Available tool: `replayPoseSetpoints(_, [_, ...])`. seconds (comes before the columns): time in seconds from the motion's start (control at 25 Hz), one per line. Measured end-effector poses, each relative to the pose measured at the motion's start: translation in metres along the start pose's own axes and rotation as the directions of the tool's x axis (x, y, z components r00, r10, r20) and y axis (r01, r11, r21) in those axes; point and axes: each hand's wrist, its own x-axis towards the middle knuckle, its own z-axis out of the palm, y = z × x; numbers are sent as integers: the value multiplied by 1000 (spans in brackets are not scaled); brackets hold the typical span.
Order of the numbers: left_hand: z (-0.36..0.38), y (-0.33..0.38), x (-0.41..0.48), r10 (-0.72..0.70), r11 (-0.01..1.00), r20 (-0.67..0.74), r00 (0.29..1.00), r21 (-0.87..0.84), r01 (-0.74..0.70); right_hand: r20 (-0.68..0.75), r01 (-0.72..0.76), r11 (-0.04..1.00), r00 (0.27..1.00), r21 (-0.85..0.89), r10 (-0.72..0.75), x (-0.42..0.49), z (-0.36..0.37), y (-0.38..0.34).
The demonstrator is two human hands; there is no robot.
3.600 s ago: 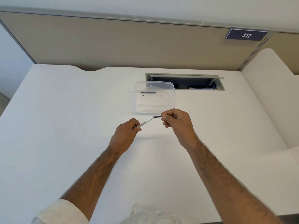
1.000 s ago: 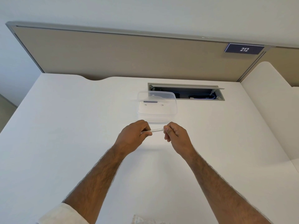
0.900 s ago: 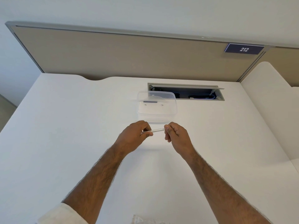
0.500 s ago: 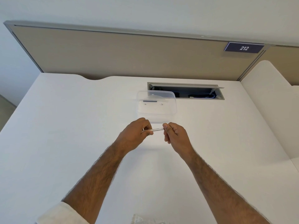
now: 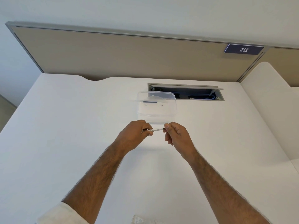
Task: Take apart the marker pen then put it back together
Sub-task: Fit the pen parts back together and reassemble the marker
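A thin white marker pen [image 5: 156,129] with small print on its barrel is held level above the white desk [image 5: 64,143]. My left hand [image 5: 135,135] pinches its left end between thumb and fingers. My right hand [image 5: 176,135] grips the right end, where a dark part shows just beside my thumb. Both ends of the pen are hidden inside my fingers. A clear plastic container [image 5: 156,106] stands just beyond the hands, with a dark blue strip and small bits inside.
An open cable tray [image 5: 194,94] is cut into the desk behind the container. A beige partition [image 5: 113,54] with a sign reading 212 [image 5: 244,49] closes the far side. A white divider [image 5: 267,97] rises on the right. Crumpled clear plastic [image 5: 140,221] lies at the near edge.
Since 3.6 s ago the pen has turned from tilted to level and the hands have come closer together. Over the last second the hands barely moved; a dark part now shows at the right end.
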Motion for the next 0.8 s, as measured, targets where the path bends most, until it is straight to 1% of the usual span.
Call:
replayPoseSetpoints(0.16, [3, 0, -1, 1, 1000, -2, 1000, 2, -1, 34, 4, 999, 999, -35, -3, 0, -2, 0])
replayPoseSetpoints(0.28, [4, 0, 0, 40, 999, 14, 999, -16, -40, -4, -3, 1000, 1000, -31, 3, 1, 3, -2])
replayPoseSetpoints(0.4, [3, -1, 1, 88, 996, 27, 996, 3, -88, -24, 8, 1000, 1000, -25, -9, 2, 2, -4])
replayPoseSetpoints(0.6, [1, 1, 2, 74, 997, 22, 997, 10, -74, 5, 24, 999, 1000, -39, -24, 3, -1, -6])
replayPoseSetpoints(0.68, [3, 1, 2, 86, 996, 36, 996, 32, -87, -9, 31, 998, 999, -58, -31, 4, 1, -4])
replayPoseSetpoints(0.8, [3, 3, 1, 80, 996, -6, 997, 47, -80, -67, 51, 992, 996, -117, -59, 6, 10, 1])
